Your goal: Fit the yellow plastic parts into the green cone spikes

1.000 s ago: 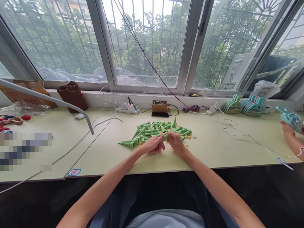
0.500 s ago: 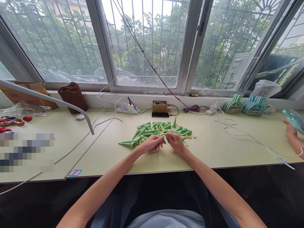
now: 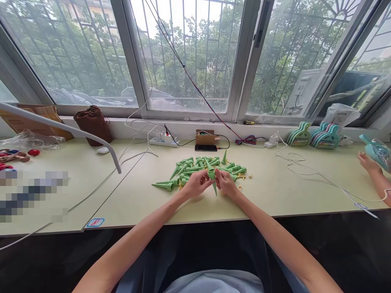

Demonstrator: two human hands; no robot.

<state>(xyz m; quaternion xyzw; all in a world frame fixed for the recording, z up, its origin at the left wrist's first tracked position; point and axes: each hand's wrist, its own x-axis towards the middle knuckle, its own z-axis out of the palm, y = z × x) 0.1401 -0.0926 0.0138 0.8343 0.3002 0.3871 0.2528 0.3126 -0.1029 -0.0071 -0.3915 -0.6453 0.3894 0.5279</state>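
Note:
Between both hands, above the near side of a pile, is a green plastic watering spike [image 3: 214,188] with its pointed tip downward and its wide collar up. My left hand [image 3: 197,185] grips its collar from the left, fingers curled. From the right, my right hand [image 3: 226,182] pinches at the same spike near the collar; whether a small part is also in these fingers is hidden. Behind the hands lies the pile of green spikes [image 3: 185,166], with small yellow plastic pieces [image 3: 241,176] scattered at its right. One loose spike [image 3: 224,157] stands upright at the back.
A phone [image 3: 205,148] lies before a small cardboard box [image 3: 205,137]. A power strip [image 3: 165,140] and cables run along the window side. Turquoise plastic hangers [image 3: 325,137] stand at right, near another person's hand [image 3: 368,162] with a turquoise package [image 3: 377,150]. A grey curved arm [image 3: 91,136] crosses the left.
The held spike has turned so its collar shows and its tip points more steeply down. My fingers have shifted around it. The other person's hand and package have moved slightly left.

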